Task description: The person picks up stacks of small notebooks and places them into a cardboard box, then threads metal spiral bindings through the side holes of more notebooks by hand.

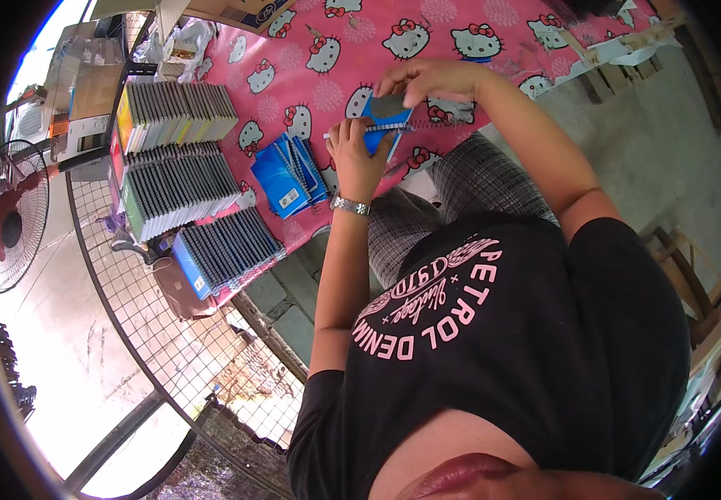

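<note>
A blue notebook (383, 122) lies at the table's near edge, with a row of spiral binding across its middle. A loose length of dark wire coil (440, 124) sticks out past its right side. My left hand (355, 154), a metal watch at its wrist, is closed on the notebook's left part, thumb on the near side. My right hand (435, 81) bends over the far part, fingers curled at its edge beside a dark grey rounded patch (388, 106); its exact grip is partly hidden. Several blue spiral notebooks (287, 177) lie in an overlapping pile left of my left hand.
A pink cloth with cartoon cats (325, 90) covers the table. Three rows of upright spiral notebooks (179, 187) line its left side. A cardboard box (235, 12) sits at the far edge. Beyond the left edge are wire mesh (160, 325) and a standing fan (12, 218).
</note>
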Demonstrator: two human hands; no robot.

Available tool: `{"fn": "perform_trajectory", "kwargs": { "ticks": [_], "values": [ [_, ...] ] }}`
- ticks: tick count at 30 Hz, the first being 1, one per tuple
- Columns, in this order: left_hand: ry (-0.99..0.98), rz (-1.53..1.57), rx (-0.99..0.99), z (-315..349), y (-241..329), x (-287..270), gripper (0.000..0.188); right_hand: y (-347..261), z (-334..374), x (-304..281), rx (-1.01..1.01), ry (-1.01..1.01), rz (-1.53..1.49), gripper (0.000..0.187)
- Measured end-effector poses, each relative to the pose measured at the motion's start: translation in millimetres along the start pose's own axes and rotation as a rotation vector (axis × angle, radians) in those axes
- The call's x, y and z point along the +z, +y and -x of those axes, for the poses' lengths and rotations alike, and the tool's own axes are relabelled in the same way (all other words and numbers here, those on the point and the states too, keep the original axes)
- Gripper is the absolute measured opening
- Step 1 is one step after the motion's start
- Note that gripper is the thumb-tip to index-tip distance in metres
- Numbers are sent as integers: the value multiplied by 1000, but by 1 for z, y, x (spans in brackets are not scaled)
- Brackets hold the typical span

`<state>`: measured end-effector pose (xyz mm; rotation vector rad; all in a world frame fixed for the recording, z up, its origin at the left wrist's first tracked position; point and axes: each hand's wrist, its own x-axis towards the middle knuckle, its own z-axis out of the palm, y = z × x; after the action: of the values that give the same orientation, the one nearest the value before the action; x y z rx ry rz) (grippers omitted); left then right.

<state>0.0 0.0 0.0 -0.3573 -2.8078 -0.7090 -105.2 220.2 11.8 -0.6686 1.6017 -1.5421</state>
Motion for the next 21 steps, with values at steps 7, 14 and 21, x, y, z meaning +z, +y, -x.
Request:
{"fn": "perform_trajectory", "kwargs": {
  "ticks": [7,14,21],
  "values": [
    [86,33,-7,-21,-18,-5,34,-20,-15,-12,-71,-88,-98,48],
    [-77,240,-183,-13,-42,-25,30,-13,-30,6,-115,-155,-235,44],
    [-104,666,-319,-11,-59,-19,23,-23,-39,9,-1,-84,198,40]
  ]
}}
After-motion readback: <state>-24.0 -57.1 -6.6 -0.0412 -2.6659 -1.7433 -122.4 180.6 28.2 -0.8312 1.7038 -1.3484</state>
